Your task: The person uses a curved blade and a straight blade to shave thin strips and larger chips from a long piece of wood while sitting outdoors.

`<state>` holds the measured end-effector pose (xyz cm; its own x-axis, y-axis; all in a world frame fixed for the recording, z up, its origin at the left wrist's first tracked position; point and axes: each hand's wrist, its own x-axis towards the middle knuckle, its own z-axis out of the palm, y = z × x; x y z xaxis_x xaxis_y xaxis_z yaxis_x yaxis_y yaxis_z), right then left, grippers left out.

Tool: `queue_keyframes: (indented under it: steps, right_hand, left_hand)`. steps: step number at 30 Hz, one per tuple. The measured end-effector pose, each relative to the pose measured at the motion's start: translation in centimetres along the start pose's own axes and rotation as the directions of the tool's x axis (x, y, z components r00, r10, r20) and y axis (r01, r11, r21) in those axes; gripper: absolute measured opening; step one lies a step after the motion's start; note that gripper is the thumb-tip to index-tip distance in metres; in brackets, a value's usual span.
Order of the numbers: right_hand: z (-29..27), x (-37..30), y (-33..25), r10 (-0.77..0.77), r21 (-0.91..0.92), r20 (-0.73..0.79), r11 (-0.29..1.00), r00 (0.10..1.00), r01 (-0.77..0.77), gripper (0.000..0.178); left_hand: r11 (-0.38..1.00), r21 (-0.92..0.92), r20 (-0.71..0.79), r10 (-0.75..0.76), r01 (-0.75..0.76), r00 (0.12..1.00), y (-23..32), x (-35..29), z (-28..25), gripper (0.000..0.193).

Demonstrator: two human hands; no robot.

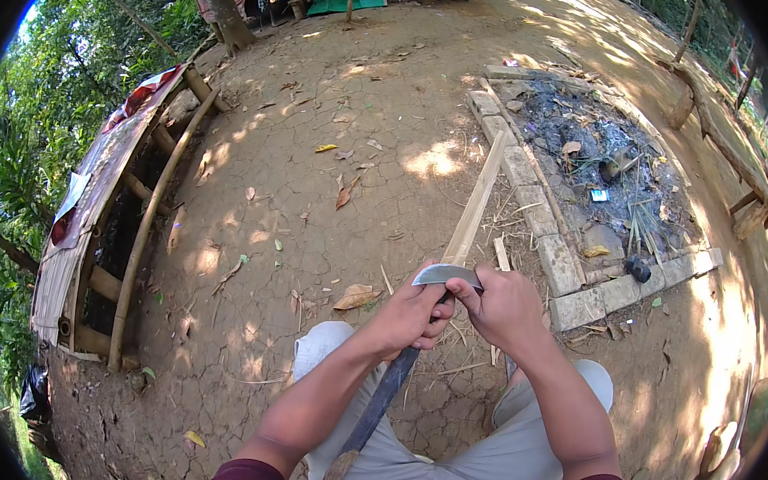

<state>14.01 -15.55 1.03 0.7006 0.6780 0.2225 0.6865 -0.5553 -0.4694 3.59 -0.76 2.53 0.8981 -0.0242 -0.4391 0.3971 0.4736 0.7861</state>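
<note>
A curved knife blade (442, 275) lies crosswise over a long pale strip of split wood or bamboo (476, 213). My right hand (507, 306) is closed around the knife's handle end, thumb against the blade; the handle itself is hidden. Wrapped round the strip just below the blade is my left hand (414, 319), closed. From under that hand a dark length (382, 398) with a brown end runs back between my legs. I cannot tell whether it is one piece with the strip. The strip's far end reaches the brick border of the fire pit.
Bricks (539, 218) frame an ash-filled fire pit (590, 139) at the right, with a dark round object (639, 268) at its near corner. On the left stands a low bamboo bench (102, 209). Dry leaves (358, 297) and slivers litter the cracked ground. People sit at the far edge.
</note>
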Motion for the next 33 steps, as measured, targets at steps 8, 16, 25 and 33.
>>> queue_keyframes:
  steps: [8, 16, 25, 33]
  right_hand:
    - [1.0, -0.3, 0.4, -0.087, -0.01, -0.08, 0.996, 0.993, 0.087, 0.074]
    - [2.1, 0.6, 1.5, -0.087, -0.13, -0.165, 0.989, 0.983, 0.066, 0.078]
    - [-0.3, 2.3, 1.6, 0.092, -0.123, -0.036, 0.988, 0.995, -0.096, 0.08]
    - [0.8, 2.5, 3.8, 0.012, -0.151, -0.08, 0.988, 0.997, -0.024, 0.072]
  left_hand:
    - [0.999, 0.044, -0.033, 0.032, -0.03, 0.999, -0.3, -0.3, 0.5, 0.008]
    - [0.998, 0.056, -0.085, 0.045, -0.041, 0.995, -0.4, -0.2, 0.6, 0.016]
    - [0.996, 0.065, -0.106, 0.073, -0.067, 0.992, -0.3, 0.6, 0.8, 0.022]
    - [0.995, 0.079, -0.098, 0.062, -0.054, 0.993, -0.3, 0.4, 1.2, 0.023]
